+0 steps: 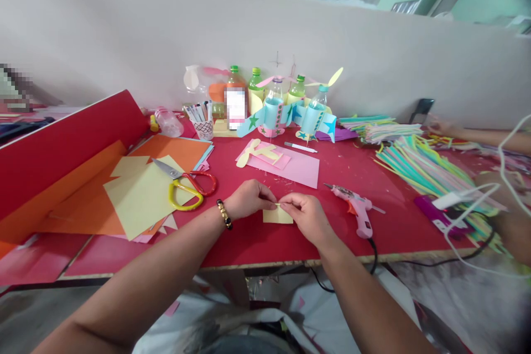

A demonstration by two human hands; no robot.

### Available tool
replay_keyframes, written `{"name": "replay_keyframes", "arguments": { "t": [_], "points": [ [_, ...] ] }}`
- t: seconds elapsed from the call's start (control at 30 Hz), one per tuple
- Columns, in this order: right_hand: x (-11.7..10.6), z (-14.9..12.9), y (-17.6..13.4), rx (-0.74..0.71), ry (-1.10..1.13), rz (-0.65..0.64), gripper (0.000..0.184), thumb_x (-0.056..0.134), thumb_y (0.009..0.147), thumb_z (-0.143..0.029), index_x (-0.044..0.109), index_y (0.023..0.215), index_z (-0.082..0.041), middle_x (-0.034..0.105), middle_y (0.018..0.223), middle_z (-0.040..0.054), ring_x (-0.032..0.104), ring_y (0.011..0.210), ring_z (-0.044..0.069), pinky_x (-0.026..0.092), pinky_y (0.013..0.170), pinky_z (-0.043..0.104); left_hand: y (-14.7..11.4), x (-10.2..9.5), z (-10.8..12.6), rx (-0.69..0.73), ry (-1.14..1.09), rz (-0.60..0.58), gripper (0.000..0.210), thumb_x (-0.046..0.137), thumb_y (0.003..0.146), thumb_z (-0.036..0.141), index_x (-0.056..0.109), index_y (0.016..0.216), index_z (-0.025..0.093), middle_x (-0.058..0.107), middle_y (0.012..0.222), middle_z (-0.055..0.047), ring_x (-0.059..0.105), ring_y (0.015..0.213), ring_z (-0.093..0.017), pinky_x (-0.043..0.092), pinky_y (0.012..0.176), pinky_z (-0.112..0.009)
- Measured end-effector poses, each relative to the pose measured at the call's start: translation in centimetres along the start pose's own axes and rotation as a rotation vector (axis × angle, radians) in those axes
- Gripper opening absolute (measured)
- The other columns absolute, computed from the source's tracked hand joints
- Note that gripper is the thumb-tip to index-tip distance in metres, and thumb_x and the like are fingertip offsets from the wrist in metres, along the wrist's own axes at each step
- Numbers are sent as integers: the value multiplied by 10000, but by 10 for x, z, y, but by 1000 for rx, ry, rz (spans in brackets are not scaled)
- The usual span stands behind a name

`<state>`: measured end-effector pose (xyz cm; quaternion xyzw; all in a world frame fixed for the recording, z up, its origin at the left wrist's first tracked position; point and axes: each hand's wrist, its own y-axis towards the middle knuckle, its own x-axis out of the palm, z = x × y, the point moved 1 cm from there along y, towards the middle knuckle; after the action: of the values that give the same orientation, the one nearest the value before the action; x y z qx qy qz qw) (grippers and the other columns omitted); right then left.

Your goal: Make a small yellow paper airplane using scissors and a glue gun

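Note:
Near the front edge of the red table (249,243), a small pale-yellow piece of paper (277,217) is pinched along its far edge by both hands. My left hand (251,199), with a beaded bracelet (224,214) on its wrist, closes thumb and finger on the left part. From the other side, my right hand (303,214) pinches the right part, its fingertips almost meeting the left ones. Scissors (186,191) with red and yellow handles lie to the left on yellow paper sheets (135,199). A pink hot glue gun (355,207) rests to the right.
Behind my hands lie pink paper (305,170) with yellow cutouts and a pen (301,147). Decorated bottles (274,110), a phone (236,108) and a pen cup (202,124) stand farther back. Colourful pipe cleaners (423,168), white cables (450,229) and another person's arm (477,135) are at right.

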<state>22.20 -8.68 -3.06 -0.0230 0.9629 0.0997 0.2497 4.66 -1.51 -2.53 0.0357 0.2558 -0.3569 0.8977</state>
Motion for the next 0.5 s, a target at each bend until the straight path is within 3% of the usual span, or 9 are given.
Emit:
{"name": "replay_keyframes", "arguments": {
  "t": [0.3,0.5],
  "points": [
    [1,-1,1,60,104,-11,121,611,782,-250,699,815,-175,700,734,23,620,679,168,457,628,246,-2,-1,5,-18,-42,29,213,718,634,320,737,749,142,669,643,-12,531,595,-123,392,567,-211],
    [1,-2,1,14,70,-15,150,577,813,-248,718,823,-196,716,772,19,634,724,180,466,673,260,0,-1,1,-19,-67,30,237,734,613,331,727,749,138,664,648,-13,534,592,-123,397,560,-211]
  ]
}}
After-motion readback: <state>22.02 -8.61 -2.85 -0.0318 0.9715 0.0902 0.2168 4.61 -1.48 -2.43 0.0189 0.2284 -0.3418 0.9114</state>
